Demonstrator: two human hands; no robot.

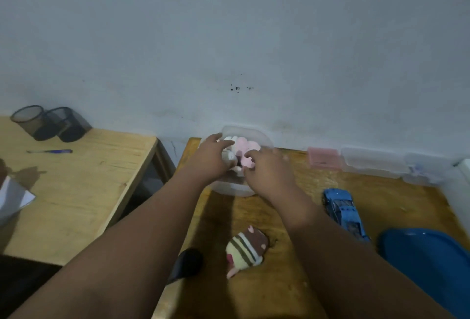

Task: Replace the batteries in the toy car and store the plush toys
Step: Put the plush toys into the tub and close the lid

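Observation:
A clear plastic container (256, 135) stands at the far edge of the right table, against the wall. Pink and white plush toys (243, 147) fill it. My left hand (212, 158) rests on the white plush at the container's left side. My right hand (267, 170) presses on the pink plush at its right side. Both hands have their fingers curled on the toys. A striped brown, cream and pink plush (246, 248) lies on the table nearer to me, between my forearms. The blue toy car (344, 213) sits to the right of my right arm.
A blue lid or tray (432, 260) lies at the right front. Pink (323, 157) and clear boxes (373, 162) line the wall. A black object (187, 264) lies at the table's left edge. The left table holds two mesh cups (48, 123), a pen (50, 151) and white paper (12, 198).

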